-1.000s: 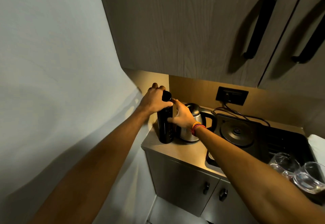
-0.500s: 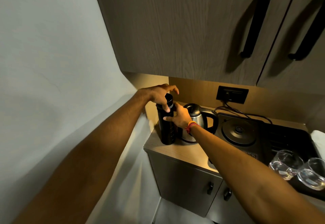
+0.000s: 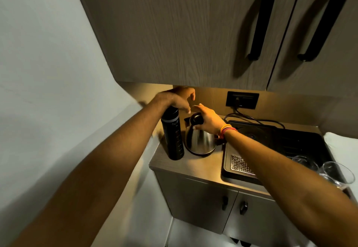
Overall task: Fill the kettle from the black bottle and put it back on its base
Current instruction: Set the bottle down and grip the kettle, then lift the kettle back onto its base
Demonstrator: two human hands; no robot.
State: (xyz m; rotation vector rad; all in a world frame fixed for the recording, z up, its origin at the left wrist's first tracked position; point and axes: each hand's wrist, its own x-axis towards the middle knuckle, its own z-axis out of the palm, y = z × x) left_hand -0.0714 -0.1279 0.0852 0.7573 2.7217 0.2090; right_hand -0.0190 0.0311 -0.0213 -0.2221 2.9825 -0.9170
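Note:
The tall black bottle (image 3: 173,137) stands upright on the counter's left end, its cap on. My left hand (image 3: 179,98) hovers just above the cap with fingers spread, holding nothing. Right beside the bottle sits the steel kettle (image 3: 199,142) with a black lid, resting on the counter and off its base. My right hand (image 3: 208,117) lies over the lid and the top of the handle, fingers stretched out toward the left. The round black kettle base (image 3: 251,136) lies on the dark tray to the right, mostly hidden behind my right forearm.
A black tray (image 3: 302,144) with a metal grate (image 3: 239,164) fills the counter's right part. Two clear glasses (image 3: 337,171) stand at its right edge. A wall socket (image 3: 242,99) with a cord is behind. Upper cabinet doors (image 3: 193,33) hang low overhead.
My left hand has let go of the bottle's cap and lifted above it. My right hand has left the bottle's body and moved right onto the kettle's lid.

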